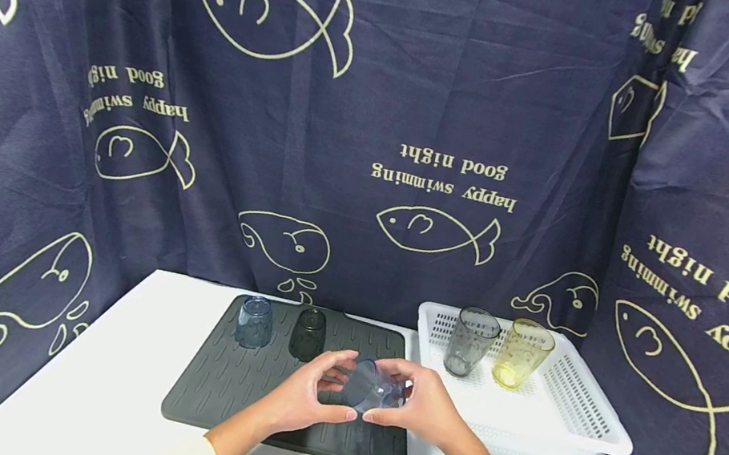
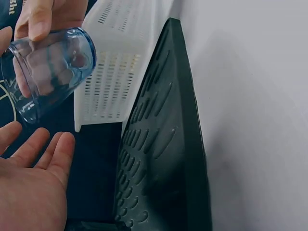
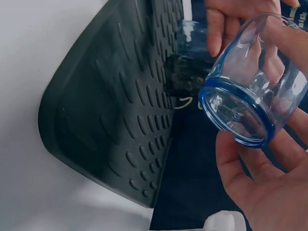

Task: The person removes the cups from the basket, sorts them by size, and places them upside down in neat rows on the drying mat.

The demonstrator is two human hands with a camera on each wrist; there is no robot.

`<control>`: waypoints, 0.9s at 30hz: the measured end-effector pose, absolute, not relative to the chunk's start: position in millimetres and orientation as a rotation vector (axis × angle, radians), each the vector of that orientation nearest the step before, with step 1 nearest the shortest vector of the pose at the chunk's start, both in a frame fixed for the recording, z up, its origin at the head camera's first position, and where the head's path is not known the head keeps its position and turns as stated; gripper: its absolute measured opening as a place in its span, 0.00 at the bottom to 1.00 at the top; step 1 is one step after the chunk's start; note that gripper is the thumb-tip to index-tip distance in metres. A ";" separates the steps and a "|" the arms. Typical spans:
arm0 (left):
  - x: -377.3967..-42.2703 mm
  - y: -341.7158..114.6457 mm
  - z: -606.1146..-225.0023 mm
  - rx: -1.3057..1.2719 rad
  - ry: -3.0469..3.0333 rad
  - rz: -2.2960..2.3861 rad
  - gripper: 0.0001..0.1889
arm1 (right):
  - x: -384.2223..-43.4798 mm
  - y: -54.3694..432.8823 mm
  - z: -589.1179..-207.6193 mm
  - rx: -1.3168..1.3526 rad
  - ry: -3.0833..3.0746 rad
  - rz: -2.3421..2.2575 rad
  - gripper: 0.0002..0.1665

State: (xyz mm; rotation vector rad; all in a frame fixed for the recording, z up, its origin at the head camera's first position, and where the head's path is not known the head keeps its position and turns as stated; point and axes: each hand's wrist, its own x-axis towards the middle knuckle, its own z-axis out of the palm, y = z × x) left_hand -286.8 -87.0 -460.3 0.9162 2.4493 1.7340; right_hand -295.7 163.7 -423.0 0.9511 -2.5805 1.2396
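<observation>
A clear bluish drinking glass is tilted on its side above the front right of a dark ridged drying mat. My right hand grips it near its base, thumb and fingers round the wall. Its darker blue base ring faces the right wrist camera, and its mouth points toward my left hand. That hand is cupped beside the mouth, its relaxed fingers spread a little apart from the glass in the left wrist view.
On the mat's back part stand a blue glass and a dark glass, both upside down. To the right, a white perforated basket holds a grey glass and a yellow glass. A navy curtain hangs behind the white table.
</observation>
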 end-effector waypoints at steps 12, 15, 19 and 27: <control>-287.2 -84.6 -459.8 0.935 2.438 1.740 0.41 | -297.7 154.5 -425.5 1.063 -2.541 1.145 0.42; -286.6 -84.3 -459.3 0.933 2.454 1.727 0.40 | -298.3 152.9 -426.1 1.071 -2.541 1.144 0.42; -286.1 -84.2 -460.1 0.923 2.479 1.726 0.38 | -298.5 151.8 -426.4 1.077 -2.538 1.160 0.42; -284.9 -86.5 -460.2 0.907 2.484 1.770 0.36 | -294.9 150.6 -425.7 1.054 -2.528 1.211 0.43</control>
